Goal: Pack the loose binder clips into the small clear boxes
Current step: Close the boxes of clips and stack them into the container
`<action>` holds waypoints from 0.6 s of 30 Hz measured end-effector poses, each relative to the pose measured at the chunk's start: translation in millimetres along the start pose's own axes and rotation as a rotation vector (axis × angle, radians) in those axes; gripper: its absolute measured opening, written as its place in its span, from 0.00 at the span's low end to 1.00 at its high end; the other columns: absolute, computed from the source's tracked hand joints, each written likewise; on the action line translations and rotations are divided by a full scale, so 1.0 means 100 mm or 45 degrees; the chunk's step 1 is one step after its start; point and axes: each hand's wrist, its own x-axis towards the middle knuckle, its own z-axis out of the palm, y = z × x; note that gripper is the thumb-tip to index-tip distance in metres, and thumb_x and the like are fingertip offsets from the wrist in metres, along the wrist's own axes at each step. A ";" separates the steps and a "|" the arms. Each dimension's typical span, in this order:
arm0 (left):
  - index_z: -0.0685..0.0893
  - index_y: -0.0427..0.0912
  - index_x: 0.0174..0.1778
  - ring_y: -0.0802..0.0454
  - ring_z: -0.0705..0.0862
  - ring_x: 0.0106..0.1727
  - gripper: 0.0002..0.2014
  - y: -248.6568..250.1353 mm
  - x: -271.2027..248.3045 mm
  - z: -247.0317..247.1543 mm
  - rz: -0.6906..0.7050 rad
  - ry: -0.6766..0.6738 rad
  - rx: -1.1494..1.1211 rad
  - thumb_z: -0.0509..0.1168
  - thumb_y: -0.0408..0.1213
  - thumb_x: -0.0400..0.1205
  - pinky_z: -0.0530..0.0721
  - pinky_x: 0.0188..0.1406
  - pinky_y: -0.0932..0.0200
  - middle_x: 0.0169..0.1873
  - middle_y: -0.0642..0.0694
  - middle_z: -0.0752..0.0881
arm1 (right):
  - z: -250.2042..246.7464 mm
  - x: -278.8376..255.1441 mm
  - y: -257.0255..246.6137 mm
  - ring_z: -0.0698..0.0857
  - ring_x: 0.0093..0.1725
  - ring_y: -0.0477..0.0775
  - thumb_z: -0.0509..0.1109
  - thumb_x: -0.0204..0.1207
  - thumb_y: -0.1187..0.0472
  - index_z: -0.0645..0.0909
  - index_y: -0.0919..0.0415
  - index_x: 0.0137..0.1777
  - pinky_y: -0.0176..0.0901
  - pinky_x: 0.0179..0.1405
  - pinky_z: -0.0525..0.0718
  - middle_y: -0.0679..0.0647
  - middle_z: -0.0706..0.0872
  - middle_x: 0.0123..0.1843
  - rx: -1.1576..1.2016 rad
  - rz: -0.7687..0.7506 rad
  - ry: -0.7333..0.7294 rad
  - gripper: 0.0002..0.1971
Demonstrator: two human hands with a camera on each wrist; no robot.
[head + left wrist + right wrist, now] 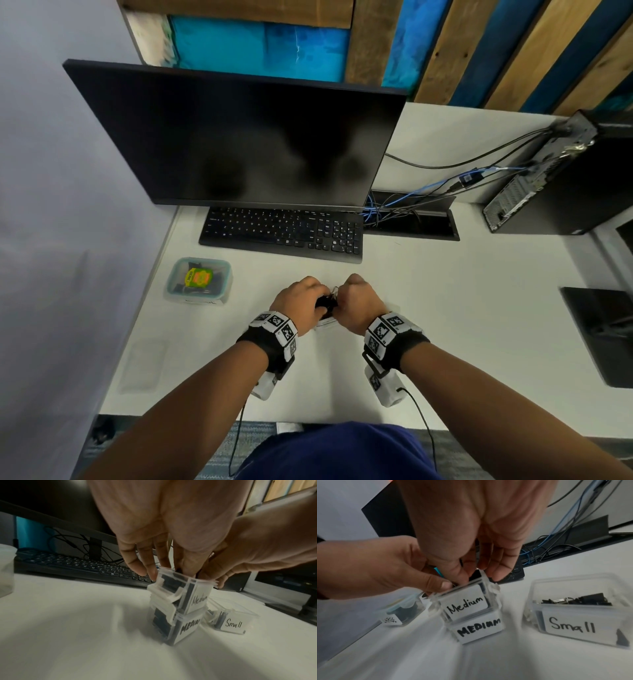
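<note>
You're mid-fill on the upper small clear plastic box with the handwritten "Medium" label, which sits stacked on a second clear box labelled "MEDIUM" in block letters on the white desk. Both hands are bunched over its open mouth: your left hand has fingertips down at the rim and thumb on the near edge, your right hand has fingers dipping inside. Looks like you're tucking black binder clips in, so I'd call this the loading step for the medium box.

Next move, my guess: seat what's in there flat, then close the lid. The stack is tall and narrow, so steady the lower box or it may tip.

Stuff I can't make out: whether either hand is actually pinching a clip, since your fingers cover the opening. The lid of the top box isn't clearly visible. The open clear box labelled "Small", just to the right, has black clips in it; how full, hard to say. The teal-rimmed tub labelled "LARGE" is blurred.
</note>
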 end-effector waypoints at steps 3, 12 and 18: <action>0.81 0.55 0.64 0.52 0.82 0.57 0.15 0.01 0.01 -0.02 -0.004 0.015 -0.031 0.66 0.43 0.81 0.80 0.54 0.58 0.64 0.58 0.78 | 0.01 0.02 0.04 0.78 0.54 0.53 0.70 0.73 0.55 0.86 0.64 0.45 0.40 0.52 0.78 0.56 0.88 0.43 0.059 0.038 0.028 0.11; 0.86 0.52 0.55 0.51 0.81 0.60 0.08 -0.05 0.01 -0.04 -0.071 -0.001 -0.096 0.65 0.39 0.82 0.81 0.60 0.54 0.62 0.56 0.81 | 0.00 0.04 0.11 0.83 0.43 0.55 0.72 0.70 0.63 0.85 0.58 0.43 0.40 0.43 0.80 0.53 0.83 0.44 0.125 0.056 0.086 0.03; 0.81 0.54 0.66 0.52 0.80 0.62 0.16 -0.03 0.00 -0.04 -0.017 -0.007 -0.079 0.65 0.43 0.82 0.81 0.58 0.56 0.65 0.56 0.78 | -0.02 0.05 0.17 0.84 0.46 0.50 0.76 0.71 0.61 0.86 0.55 0.48 0.39 0.49 0.82 0.49 0.82 0.48 0.278 0.175 0.116 0.06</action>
